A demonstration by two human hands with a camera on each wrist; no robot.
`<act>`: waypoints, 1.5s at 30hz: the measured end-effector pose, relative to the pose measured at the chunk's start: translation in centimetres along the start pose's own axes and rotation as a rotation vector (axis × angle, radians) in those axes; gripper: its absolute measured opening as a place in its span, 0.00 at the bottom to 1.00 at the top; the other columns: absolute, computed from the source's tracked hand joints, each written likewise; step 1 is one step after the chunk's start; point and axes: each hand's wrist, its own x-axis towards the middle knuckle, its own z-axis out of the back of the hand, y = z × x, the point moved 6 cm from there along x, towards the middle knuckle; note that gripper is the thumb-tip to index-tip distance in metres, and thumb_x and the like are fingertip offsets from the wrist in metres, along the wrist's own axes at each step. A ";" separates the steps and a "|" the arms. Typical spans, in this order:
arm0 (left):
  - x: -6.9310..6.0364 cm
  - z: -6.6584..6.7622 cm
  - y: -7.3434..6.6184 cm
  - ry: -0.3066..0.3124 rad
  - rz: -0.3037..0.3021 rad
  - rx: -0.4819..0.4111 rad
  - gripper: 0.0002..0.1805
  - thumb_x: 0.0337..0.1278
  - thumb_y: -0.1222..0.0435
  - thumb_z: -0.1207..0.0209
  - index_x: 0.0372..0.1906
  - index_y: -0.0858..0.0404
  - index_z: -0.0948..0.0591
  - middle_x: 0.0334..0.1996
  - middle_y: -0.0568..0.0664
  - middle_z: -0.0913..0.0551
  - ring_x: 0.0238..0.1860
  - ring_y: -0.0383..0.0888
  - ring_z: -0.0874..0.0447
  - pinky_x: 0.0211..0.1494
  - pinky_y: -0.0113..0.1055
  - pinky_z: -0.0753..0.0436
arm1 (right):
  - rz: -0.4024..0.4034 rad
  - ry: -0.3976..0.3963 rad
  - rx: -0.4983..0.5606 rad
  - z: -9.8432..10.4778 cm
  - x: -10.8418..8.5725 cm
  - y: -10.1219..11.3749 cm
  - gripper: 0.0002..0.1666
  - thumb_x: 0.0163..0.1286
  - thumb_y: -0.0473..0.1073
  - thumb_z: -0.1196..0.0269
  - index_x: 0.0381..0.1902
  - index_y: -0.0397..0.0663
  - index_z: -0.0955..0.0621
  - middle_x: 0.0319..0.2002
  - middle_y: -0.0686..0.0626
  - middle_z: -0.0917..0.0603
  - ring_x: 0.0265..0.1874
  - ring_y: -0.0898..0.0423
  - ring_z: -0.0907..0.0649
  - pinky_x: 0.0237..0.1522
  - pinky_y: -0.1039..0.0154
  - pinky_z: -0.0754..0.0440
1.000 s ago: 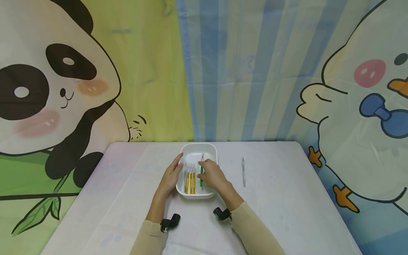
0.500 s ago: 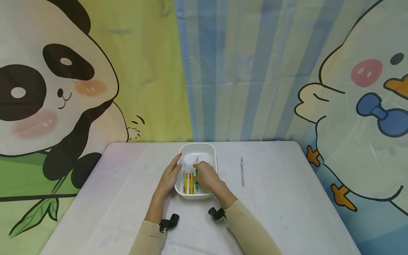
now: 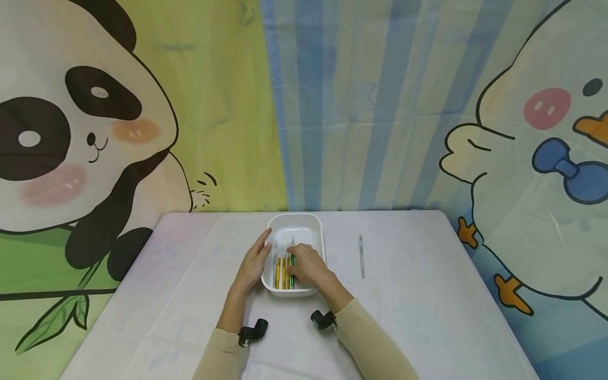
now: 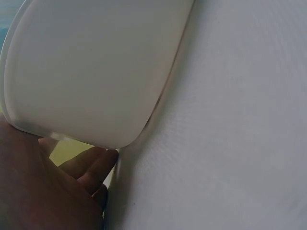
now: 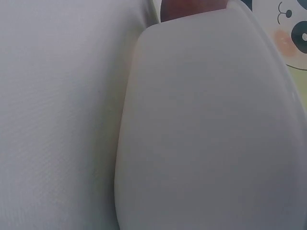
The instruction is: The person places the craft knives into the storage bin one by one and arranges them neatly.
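Note:
In the head view, a white plastic tray [image 3: 309, 292] stands at the table's far middle. My left hand [image 3: 253, 264] holds its left side, thumb at the rim and fingers along the outer wall; the left wrist view shows those fingertips [image 4: 98, 170] against the tray. Inside lie several slim craft knives with yellow handles [image 3: 283, 274] and clear caps, side by side, with a silver one at their left. My right hand [image 3: 311, 266] reaches over the right rim and pinches a green-handled craft knife [image 3: 292, 261] beside the yellow row. The right wrist view shows mostly tray wall [image 5: 206, 120].
A silver craft knife [image 3: 362, 257] with a clear cap lies on the white tablecloth [image 3: 404, 295] to the right of the tray. A printed curtain [image 3: 328, 105] hangs right behind the table's far edge.
My right hand has moved left inside the tray, bringing the green craft knife from apart to right beside the yellow ones. The left hand has stayed at the tray's side.

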 end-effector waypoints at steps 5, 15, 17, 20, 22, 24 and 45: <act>-0.1 0.0 0.0 -0.001 0.013 0.003 0.27 0.83 0.50 0.54 0.80 0.37 0.38 0.83 0.40 0.41 0.85 0.48 0.50 0.87 0.54 0.50 | -0.008 0.015 0.006 -0.1 0.0 -0.1 0.34 0.62 0.43 0.23 0.65 0.41 0.18 0.59 0.42 0.15 0.51 0.52 0.16 0.59 0.51 0.16; -0.1 -0.1 0.3 0.000 0.025 -0.008 0.27 0.83 0.51 0.55 0.81 0.37 0.38 0.83 0.40 0.42 0.85 0.48 0.51 0.87 0.55 0.51 | -0.024 0.061 -0.038 -0.8 -0.1 -0.2 0.35 0.62 0.45 0.23 0.66 0.44 0.18 0.54 0.45 0.16 0.43 0.56 0.20 0.52 0.58 0.15; -0.1 -0.1 0.3 -0.001 0.024 -0.009 0.27 0.83 0.51 0.54 0.81 0.37 0.37 0.83 0.40 0.42 0.85 0.49 0.51 0.87 0.55 0.51 | -0.015 0.065 -0.047 -0.9 -0.1 -0.2 0.34 0.62 0.45 0.22 0.66 0.43 0.18 0.53 0.45 0.16 0.43 0.56 0.20 0.53 0.58 0.15; -0.1 -0.1 0.4 -0.001 0.023 -0.014 0.27 0.83 0.51 0.54 0.81 0.38 0.37 0.83 0.40 0.42 0.85 0.49 0.51 0.87 0.55 0.51 | 0.000 0.069 -0.060 -1.0 -0.1 -0.2 0.34 0.62 0.45 0.22 0.65 0.43 0.17 0.52 0.45 0.16 0.43 0.56 0.20 0.52 0.58 0.16; -0.1 -0.2 0.4 -0.001 0.024 -0.012 0.27 0.83 0.51 0.54 0.80 0.37 0.37 0.83 0.40 0.42 0.85 0.48 0.51 0.87 0.55 0.51 | 0.005 0.069 -0.060 -1.0 -0.1 -0.1 0.33 0.62 0.44 0.23 0.64 0.42 0.17 0.51 0.45 0.16 0.42 0.56 0.20 0.50 0.58 0.16; -0.1 -0.1 0.4 0.000 0.023 -0.009 0.27 0.83 0.50 0.54 0.80 0.36 0.37 0.83 0.40 0.42 0.85 0.48 0.51 0.87 0.55 0.51 | 0.008 0.068 -0.064 -0.9 -0.1 -0.1 0.32 0.63 0.44 0.23 0.64 0.42 0.17 0.50 0.45 0.16 0.41 0.56 0.21 0.49 0.59 0.16; 0.1 0.1 0.2 0.004 0.027 -0.004 0.27 0.83 0.50 0.55 0.80 0.35 0.38 0.83 0.41 0.43 0.85 0.49 0.51 0.86 0.56 0.51 | 0.017 0.050 -0.050 -0.6 0.0 0.3 0.37 0.64 0.46 0.24 0.69 0.43 0.21 0.57 0.42 0.16 0.45 0.54 0.18 0.54 0.54 0.15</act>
